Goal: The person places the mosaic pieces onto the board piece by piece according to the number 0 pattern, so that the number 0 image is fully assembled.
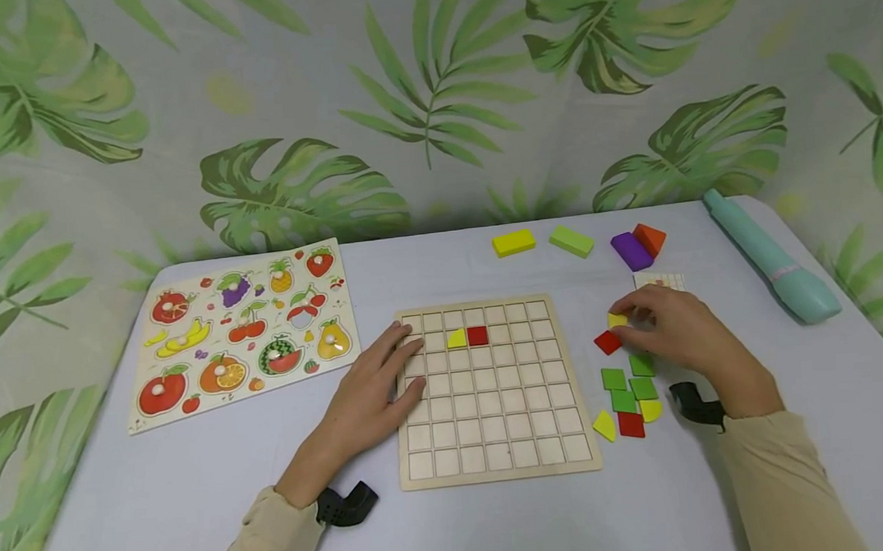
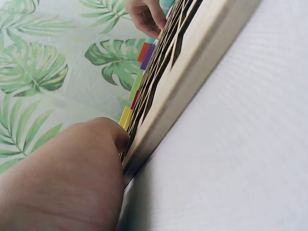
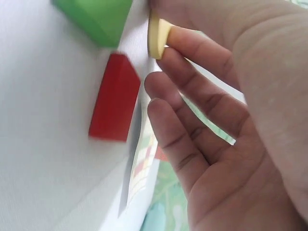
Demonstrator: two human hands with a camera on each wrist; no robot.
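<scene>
Centrally, the left hand [image 1: 368,394] lies flat, fingers straight, on the grid board [image 1: 498,470] at its left edge; the right hand [image 1: 673,327] pinches a yellow tile [image 1: 617,320] just right of the board, a red tile [image 1: 607,342] beside it, coloured blocks [image 1: 630,251] beyond, fruit puzzle [image 1: 244,329] at left

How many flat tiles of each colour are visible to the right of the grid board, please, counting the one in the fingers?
Green tiles: 4
Red tiles: 2
Yellow tiles: 3
Total: 9
</scene>
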